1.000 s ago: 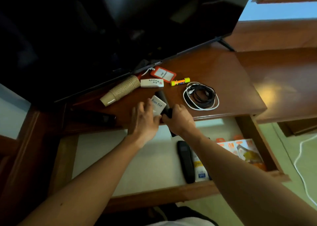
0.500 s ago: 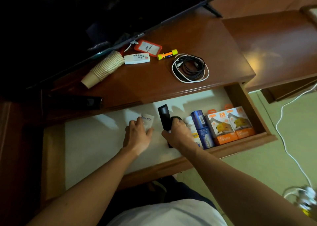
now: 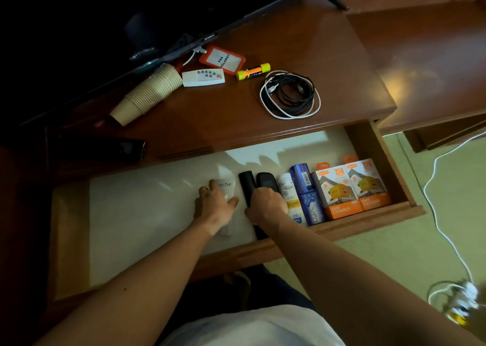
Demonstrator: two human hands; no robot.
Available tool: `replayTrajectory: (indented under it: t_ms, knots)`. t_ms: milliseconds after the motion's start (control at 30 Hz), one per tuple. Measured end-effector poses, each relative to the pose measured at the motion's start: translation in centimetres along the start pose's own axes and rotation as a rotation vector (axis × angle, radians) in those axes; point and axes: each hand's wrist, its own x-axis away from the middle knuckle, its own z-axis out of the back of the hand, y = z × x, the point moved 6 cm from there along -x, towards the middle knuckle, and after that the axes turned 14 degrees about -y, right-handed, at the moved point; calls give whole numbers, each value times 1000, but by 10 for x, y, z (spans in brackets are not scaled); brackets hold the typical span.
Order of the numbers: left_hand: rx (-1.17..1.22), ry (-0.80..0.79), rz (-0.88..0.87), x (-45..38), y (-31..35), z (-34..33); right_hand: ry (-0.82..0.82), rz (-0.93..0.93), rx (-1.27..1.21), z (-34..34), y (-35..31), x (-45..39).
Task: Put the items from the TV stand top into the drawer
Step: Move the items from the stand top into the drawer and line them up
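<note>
Down in the open wooden drawer (image 3: pixel 373 146), the left hand (image 3: pixel 214 203) lies flat on a white card (image 3: pixel 226 186). The right hand (image 3: pixel 267 201) grips a long black remote (image 3: pixel 246 181) beside bottles and orange boxes (image 3: pixel 352 188).

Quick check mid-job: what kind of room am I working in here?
Probably a bedroom or guest room, not certain. A flat-screen TV stands on a wooden TV stand, whose top holds a stack of paper cups, a white remote and coiled cables.

Orange charger boxes (image 3: pixel 352 188), yellow glue stick (image 3: pixel 253 71) (orange band), beige paper cups (image 3: pixel 147 93), black cable coil (image 3: pixel 290 93), white-lined drawer (image 3: pixel 147 214).
</note>
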Motion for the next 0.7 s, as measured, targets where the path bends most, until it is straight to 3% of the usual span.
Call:
replayTrajectory:
  t_ms: [100,200,333,467,700]
  knots:
    - [28,-16,-11,-2,1,-1,33,21,-20,14,-3,-3]
    - [28,-59,-13,-7,-3,-4,164,192,123,32,-17,-13]
    - [16,-98,-6,-11,-3,-6,68,349,366,30,-26,-35]
    - [55,-114,-40,-17,-1,-12,66,376,509,33,-25,-43]
    - [30,-167,-82,-12,7,-32,60,364,496,43,-20,-49]
